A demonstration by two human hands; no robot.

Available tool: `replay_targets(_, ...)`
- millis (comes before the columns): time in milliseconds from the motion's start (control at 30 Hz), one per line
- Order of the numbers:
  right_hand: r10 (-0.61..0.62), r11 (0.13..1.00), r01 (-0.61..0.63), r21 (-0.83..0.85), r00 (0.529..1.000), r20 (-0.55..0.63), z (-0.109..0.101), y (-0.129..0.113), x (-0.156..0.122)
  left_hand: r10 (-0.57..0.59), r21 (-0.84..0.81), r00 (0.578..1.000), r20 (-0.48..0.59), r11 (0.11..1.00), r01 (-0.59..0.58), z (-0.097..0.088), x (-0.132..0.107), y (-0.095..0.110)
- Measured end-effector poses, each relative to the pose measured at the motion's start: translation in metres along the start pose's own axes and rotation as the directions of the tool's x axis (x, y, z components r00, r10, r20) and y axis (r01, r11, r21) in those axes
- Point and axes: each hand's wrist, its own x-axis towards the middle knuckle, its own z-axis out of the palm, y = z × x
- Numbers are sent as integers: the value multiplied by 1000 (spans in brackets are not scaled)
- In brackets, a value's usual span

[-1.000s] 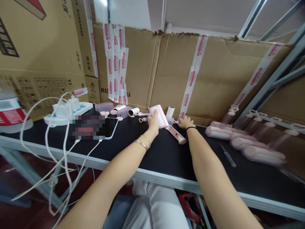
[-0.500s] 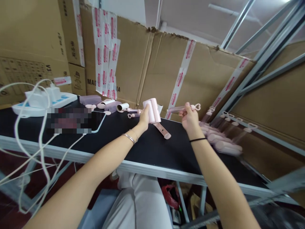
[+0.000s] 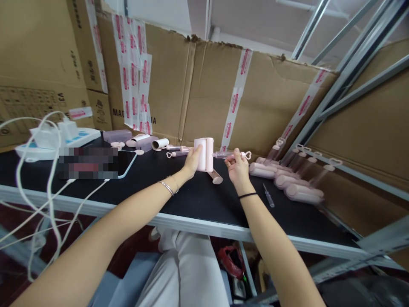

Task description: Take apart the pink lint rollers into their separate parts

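At the far left, white cables (image 3: 51, 192) loop down in front of a power strip (image 3: 83, 140) with plugs in it. A phone (image 3: 126, 164), partly blurred out, lies just in front of the strip, flat on the black table (image 3: 198, 209). Behind the phone are two purple covers (image 3: 116, 136) and, to their right, a white tube (image 3: 161, 143) lying on its side. Next come thin pink sticks (image 3: 179, 154), one ending in a heart loop.

The left hand (image 3: 191, 161) grips a pink roller (image 3: 203, 154) by its left side, thumb across the front, near the middle of the table. A pink strip (image 3: 216, 178) slants out below the roller.

To the right, the right hand (image 3: 238, 169) pinches a clear handle (image 3: 223, 154) near its heart-loop end. The handle points left, its tip at the roller's right edge; whether it has entered cannot be told. A screwdriver (image 3: 269, 196) lies beyond the right wrist. At the far right, more rollers (image 3: 303, 195) lie in a row, their handles slanting up.
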Motion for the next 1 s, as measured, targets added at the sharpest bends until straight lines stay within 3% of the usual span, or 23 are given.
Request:
replay_targets(400,-68,996,72,-54,995,75,-1,0,-4,13,-8,998,-68,1000,-14,-2,-4,2)
replay_targets(833,-75,993,83,-82,992,103,-1,-7,-9,98,26,995,-33,995,-97,4,-10,4)
replay_targets(1000,-111,989,119,-93,990,86,0,-5,-8,65,49,996,-57,997,-63,5,-10,1)
